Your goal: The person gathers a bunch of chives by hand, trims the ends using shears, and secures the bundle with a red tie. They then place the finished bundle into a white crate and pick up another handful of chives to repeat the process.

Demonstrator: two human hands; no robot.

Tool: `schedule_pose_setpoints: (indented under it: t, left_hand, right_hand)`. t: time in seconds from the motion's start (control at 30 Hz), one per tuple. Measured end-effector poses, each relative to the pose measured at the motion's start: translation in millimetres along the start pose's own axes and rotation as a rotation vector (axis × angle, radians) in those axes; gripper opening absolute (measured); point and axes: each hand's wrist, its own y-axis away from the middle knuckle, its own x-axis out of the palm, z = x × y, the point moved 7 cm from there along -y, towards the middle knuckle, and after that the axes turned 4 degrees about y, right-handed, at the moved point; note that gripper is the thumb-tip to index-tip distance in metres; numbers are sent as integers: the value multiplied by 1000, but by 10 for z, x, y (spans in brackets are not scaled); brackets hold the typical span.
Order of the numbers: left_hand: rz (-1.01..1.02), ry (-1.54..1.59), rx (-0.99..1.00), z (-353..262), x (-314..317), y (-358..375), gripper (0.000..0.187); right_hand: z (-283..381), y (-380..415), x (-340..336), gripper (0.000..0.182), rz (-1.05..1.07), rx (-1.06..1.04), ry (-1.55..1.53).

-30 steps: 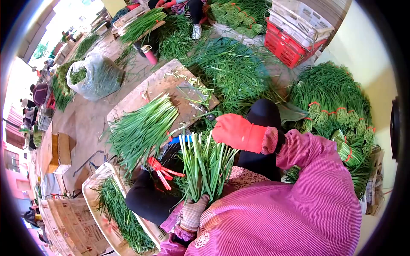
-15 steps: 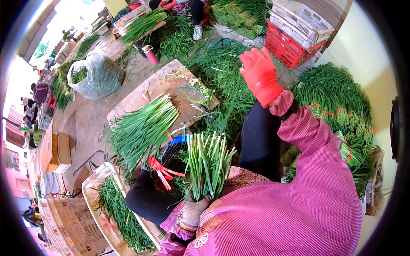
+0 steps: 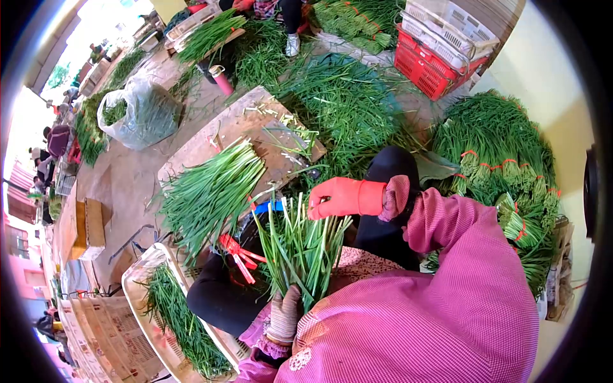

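Observation:
My left hand point(image 3: 283, 316), in a grey knit glove, is closed around the lower part of a bunch of garlic chives point(image 3: 305, 249) above my lap. Their pale cut ends point up and fan out. At the upper right of those ends is my right hand point(image 3: 345, 196) in an orange-red rubber glove, its fingers curled; whatever is between the fingertips is hidden. A larger pile of chives point(image 3: 214, 188) lies on the wooden board point(image 3: 233, 115) in front of me. Red ties point(image 3: 241, 256) hang near my left knee.
Loose chives point(image 3: 345, 105) cover the floor beyond the board. Tied bundles point(image 3: 501, 156) are stacked at right, below red and white crates point(image 3: 431, 60). A white basket of chives point(image 3: 153, 255) stands at left. Farther off are a plastic bag point(image 3: 140, 115), a pink bottle point(image 3: 221, 80) and another person.
My right hand has come down and left from its raised, spread position to the tops of the chives, its fingers now curled. The held bunch has loosened, with some stalks leaning left.

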Motion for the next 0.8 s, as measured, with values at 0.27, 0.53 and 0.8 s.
schedule_pose_setpoints:
  t: [0.27,0.53,0.8]
  left_hand:
    - [-77,-304,-41,32,-5,-32,38]
    - [-70,-174,-81,27,36,-17,35]
    - [-73,-106,-71,7,27,-20,36]
  right_hand:
    - [106,-63,-863,8,-423,-245,211]
    - [261,48,-787,29,-194,76,672]
    - [-39,9,20,45,-55,160,183]
